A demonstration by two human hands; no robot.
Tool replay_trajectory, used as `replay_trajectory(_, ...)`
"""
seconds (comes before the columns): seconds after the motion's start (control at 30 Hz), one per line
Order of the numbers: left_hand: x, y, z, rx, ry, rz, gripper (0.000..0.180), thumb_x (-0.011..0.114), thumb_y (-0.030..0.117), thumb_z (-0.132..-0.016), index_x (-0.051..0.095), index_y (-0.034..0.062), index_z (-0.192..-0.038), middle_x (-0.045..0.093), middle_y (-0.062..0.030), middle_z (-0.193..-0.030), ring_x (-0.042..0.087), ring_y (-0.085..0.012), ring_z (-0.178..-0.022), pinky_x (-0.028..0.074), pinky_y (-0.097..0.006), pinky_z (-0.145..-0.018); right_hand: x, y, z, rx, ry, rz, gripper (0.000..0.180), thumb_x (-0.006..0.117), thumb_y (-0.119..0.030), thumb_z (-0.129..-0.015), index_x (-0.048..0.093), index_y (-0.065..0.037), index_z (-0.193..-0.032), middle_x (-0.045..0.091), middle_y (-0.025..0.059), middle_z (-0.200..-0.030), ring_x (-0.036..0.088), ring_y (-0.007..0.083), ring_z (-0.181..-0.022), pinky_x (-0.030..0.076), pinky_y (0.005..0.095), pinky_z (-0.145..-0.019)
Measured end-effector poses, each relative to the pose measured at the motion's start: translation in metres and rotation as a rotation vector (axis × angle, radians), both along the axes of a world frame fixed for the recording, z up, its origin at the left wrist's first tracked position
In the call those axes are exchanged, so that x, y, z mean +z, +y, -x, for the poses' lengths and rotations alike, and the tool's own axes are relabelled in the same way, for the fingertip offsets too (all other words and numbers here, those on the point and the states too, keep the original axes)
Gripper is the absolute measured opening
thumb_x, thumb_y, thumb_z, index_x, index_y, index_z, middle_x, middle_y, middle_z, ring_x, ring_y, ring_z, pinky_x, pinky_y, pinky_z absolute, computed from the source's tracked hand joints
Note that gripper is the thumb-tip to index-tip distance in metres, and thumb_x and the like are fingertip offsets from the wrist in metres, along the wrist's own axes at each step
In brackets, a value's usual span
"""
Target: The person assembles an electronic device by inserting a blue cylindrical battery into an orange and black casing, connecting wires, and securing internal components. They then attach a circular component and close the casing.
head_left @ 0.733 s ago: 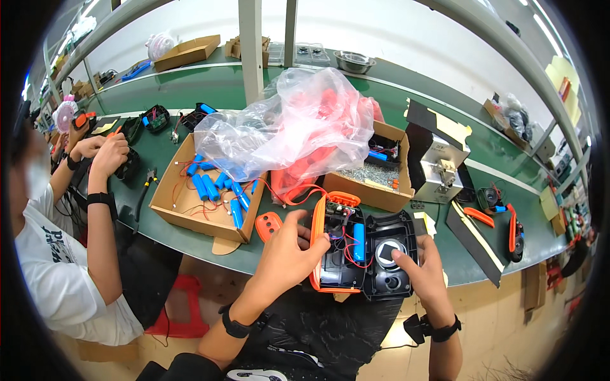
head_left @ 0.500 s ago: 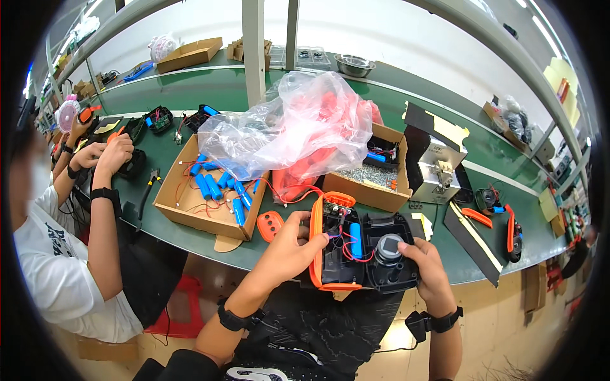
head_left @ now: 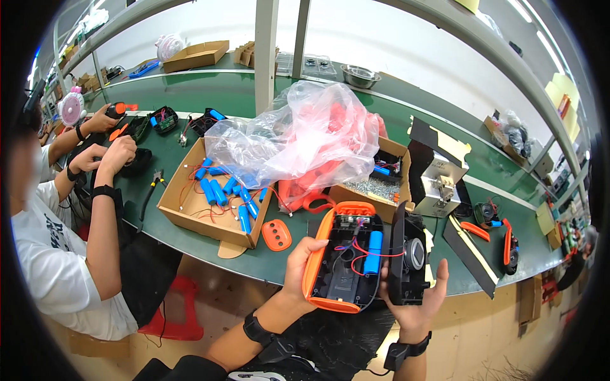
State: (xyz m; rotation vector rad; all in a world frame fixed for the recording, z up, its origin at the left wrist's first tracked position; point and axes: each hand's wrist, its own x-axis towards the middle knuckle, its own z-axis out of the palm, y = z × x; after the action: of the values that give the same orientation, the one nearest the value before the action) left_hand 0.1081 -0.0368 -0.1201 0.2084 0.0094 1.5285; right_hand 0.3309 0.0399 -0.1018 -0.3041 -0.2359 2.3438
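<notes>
My left hand [head_left: 298, 273] is closed round the left side of an open housing half [head_left: 332, 276], black inside with an orange rim. Inside sit a blue cylindrical battery [head_left: 373, 254], a small circuit board at the top and red and purple wires. Beside it, my right hand [head_left: 419, 308] is wrapped round the black cover half [head_left: 399, 270], which stands tipped on edge and carries a round grey-rimmed part [head_left: 415, 254]. Red wire runs from the housing towards the cover. Both halves are held up over the table's front edge.
To the left stands a cardboard box [head_left: 175, 213] of blue batteries, an orange plate with holes [head_left: 277, 235] beside it. Behind are a plastic bag [head_left: 318, 127] of red-orange parts, a box of screws [head_left: 362, 200] and a metal fixture [head_left: 440, 184]. Co-workers' hands [head_left: 117, 152] work at far left; pliers [head_left: 151, 193] lie nearby.
The black cover half has swung from lying flat to standing on edge. My right thumb has left its round part, and that hand now supports it from below. The housing has moved lower.
</notes>
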Motion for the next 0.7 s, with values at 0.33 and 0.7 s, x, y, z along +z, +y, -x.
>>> replay_trajectory(0.33,-0.009,0.021,0.001,0.038,0.132,0.084,0.080,0.043,0.061,-0.101,0.045,0.0028,-0.155,0.056,-0.0297,-0.147,0.062,-0.0481,-0.129,0.052,-0.066,-0.106,0.021,-0.015,0.006,-0.111,0.079,-0.171,0.099,0.041,-0.076,-0.100,0.031,0.000,-0.163,0.043,0.0404,-0.152,0.057,0.0519,-0.127,0.055,0.0602,-0.094)
replay_trajectory(0.7,-0.008,0.022,-0.020,0.215,0.142,0.015,0.064,0.053,0.038,-0.106,0.042,-0.0040,-0.153,0.060,-0.0245,-0.142,0.065,-0.0366,-0.127,0.052,-0.051,-0.112,0.046,-0.013,0.038,-0.361,-0.552,-0.756,0.079,0.058,-0.043,-0.098,0.038,0.005,-0.158,0.057,0.0299,-0.144,0.068,0.0359,-0.121,0.056,0.0518,-0.105)
